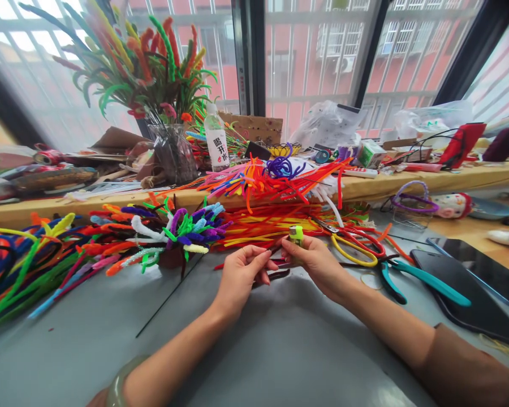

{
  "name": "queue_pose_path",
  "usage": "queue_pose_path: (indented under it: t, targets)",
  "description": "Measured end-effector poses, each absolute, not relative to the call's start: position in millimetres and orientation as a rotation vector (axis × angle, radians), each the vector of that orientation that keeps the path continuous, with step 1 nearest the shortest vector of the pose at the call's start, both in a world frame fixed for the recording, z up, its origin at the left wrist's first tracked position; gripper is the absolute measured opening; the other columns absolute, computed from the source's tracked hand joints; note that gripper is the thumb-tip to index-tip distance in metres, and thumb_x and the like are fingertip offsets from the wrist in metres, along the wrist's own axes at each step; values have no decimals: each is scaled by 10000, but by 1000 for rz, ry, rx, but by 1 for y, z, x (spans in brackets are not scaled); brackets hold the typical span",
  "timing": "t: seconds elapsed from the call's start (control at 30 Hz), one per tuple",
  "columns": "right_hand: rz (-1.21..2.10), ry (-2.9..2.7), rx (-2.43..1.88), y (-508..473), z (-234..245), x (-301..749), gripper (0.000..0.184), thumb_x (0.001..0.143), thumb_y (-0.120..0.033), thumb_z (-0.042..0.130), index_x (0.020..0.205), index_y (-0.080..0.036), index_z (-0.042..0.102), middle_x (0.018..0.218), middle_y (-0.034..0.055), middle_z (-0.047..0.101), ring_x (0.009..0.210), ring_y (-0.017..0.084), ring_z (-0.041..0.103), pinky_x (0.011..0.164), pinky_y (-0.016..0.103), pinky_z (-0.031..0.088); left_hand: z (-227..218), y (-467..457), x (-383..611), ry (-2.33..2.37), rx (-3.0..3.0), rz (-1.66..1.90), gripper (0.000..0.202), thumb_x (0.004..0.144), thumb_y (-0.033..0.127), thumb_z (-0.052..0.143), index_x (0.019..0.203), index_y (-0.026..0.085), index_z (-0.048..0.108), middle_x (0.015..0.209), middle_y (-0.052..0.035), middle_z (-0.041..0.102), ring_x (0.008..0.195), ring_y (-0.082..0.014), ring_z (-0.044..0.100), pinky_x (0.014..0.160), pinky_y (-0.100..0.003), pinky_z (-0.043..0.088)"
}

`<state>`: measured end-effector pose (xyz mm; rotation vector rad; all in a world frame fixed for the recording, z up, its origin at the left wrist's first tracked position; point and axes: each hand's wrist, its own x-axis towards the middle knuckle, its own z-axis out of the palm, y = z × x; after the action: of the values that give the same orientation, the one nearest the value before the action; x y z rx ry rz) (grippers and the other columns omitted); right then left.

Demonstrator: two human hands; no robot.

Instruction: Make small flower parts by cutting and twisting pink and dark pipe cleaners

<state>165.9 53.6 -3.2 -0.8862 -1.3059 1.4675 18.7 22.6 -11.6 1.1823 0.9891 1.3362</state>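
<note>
A grey counter spreads beneath, coloured fuzzy stems heaped along its back edge. Toward its right edge lies a black phone, overlapped by teal-handled pliers. Over the middle, nearer the back edge, the right hand has its fingers wrapped round a yellow-green lighter; just beside, the left hand pinches a thin dark strand, fingers narrow

The right hand holds a lighter; the left hand pinches seemingly a dark strip.
</note>
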Motion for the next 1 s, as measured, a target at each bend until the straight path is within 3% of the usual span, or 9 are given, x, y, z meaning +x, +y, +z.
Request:
queue_pose_path:
  t: [0.2, 0.33, 0.53, 0.63, 1.0]
  targets:
    - [1484, -1323, -877, 54, -3, 165, 281, 669, -372, 644, 818, -139, 598, 689, -2, 553, 619, 100, 493, 614, 252, 373, -13, 22, 19, 975, 1076, 1230, 199, 708, 279, 619, 796, 119, 540, 654, -28, 664, 476, -66, 557, 488, -162, 410]
    - [1484, -1279, -868, 54, 0, 166, 301, 695, -428, 606, 819, -155, 588, 539, -58, 408, 494, 63, 374, 507, 213, 308, -13, 23, 19, 1011, 1035, 1180, 195, 675, 247, 648, 774, 110, 552, 652, -39, 669, 514, -77, 582, 521, -167, 437]
    - [1623, -1126, -986, 56, 6, 172, 547, 736, -652, 351, 567, -152, 496, 418, -66, 260, 374, 48, 202, 400, 210, 141, -12, 25, 18, 1086, 1044, 1343, 196, 666, 249, 649, 747, 112, 535, 603, -29, 659, 501, -80, 566, 555, -197, 463]
    - [1666, -1143, -1028, 55, 7, 173, 530, 748, -611, 370, 484, -154, 424, 395, -67, 233, 362, 42, 187, 397, 210, 126, -13, 24, 17, 1107, 1087, 1381, 199, 657, 253, 653, 734, 112, 536, 586, -25, 652, 513, -90, 570, 547, -198, 458]
    - [1703, -1184, -1031, 52, 6, 168, 426, 781, -457, 345, 469, -166, 358, 395, -77, 202, 358, 36, 117, 389, 217, 56, -12, 23, 16, 1122, 1131, 1476, 195, 640, 291, 667, 686, 115, 598, 525, 18, 564, 490, -74, 499, 496, -184, 409]
